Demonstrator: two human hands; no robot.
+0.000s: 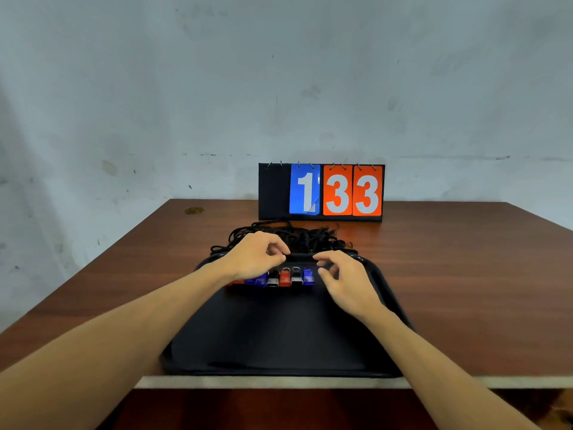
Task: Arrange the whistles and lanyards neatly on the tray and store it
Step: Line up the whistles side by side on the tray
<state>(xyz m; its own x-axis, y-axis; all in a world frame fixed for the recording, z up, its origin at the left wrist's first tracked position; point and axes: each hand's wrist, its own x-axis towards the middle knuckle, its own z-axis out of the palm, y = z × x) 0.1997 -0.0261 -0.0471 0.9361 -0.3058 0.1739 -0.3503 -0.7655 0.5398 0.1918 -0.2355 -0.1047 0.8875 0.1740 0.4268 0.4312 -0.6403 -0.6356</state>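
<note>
A black tray (279,336) lies on the wooden table at its near edge. Several whistles (280,278), blue, red and black, stand side by side in a row across the tray's far part. Their black lanyards (297,235) spill in a tangle over the tray's far rim onto the table. My left hand (255,254) hovers over the row's left end and pinches a black lanyard strand near the far rim. My right hand (344,279) is at the row's right end with curled fingers at the same strand; its hold is not clear.
A flip scoreboard (321,190) reading 1 and 33 stands at the table's far edge against the wall. A small brass-coloured disc (193,210) sits at the far left of the table (465,274).
</note>
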